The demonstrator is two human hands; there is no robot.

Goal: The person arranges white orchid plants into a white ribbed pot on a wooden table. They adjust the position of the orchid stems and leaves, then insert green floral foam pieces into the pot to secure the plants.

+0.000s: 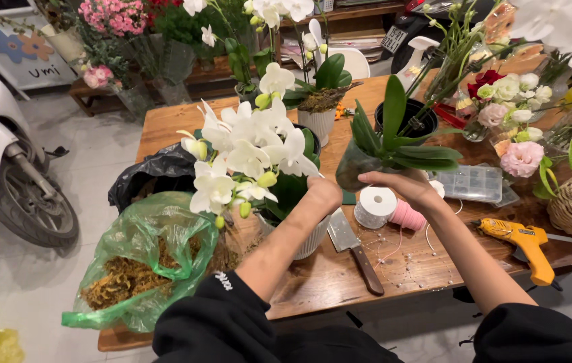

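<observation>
The small green leafy plant in a clear plastic pot (383, 151) is held up by both hands over the wooden desk (326, 275): the right hand (403, 185) is curled under it, and the left hand (325, 191) is closed beside the white orchid flowers (249, 151).

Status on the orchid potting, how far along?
Done: a white-flowered orchid already stands in the white ribbed pot. In hand: the left hand is at that pot's top, and the right hand holds a second orchid plant in its clear pot, raised above the table. Left: that plant is not yet set in; moss remains in the green bag.
</observation>
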